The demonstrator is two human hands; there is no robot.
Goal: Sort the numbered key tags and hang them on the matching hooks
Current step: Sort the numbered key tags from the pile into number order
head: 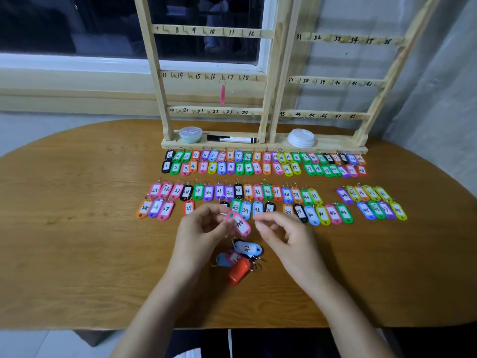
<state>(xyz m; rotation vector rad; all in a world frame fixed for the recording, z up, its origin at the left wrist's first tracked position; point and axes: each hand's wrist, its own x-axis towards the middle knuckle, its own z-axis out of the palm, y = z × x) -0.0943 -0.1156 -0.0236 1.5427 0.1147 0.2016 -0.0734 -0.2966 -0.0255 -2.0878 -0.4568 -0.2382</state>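
My left hand [200, 229] pinches a pink key tag [239, 224] by its top end, above the table's middle. My right hand [282, 235] hovers just right of the tag with fingers loosely curled, holding nothing that I can see. Below them lies a small heap of loose tags: a blue one [247, 248], an orange one [238, 271] and others. Several rows of numbered coloured tags [258, 167] lie sorted on the table. Behind them stands a wooden hook rack [214, 76] with numbered hooks. One pink tag [222, 94] hangs near hook 17.
A second rack section [335, 81] with hooks 31 to 48 stands at the right. On the rack's base sit a small lidded tub [190, 134], a black marker [232, 139] and a white lid [301, 138]. The wooden table [77, 228] has a curved far edge.
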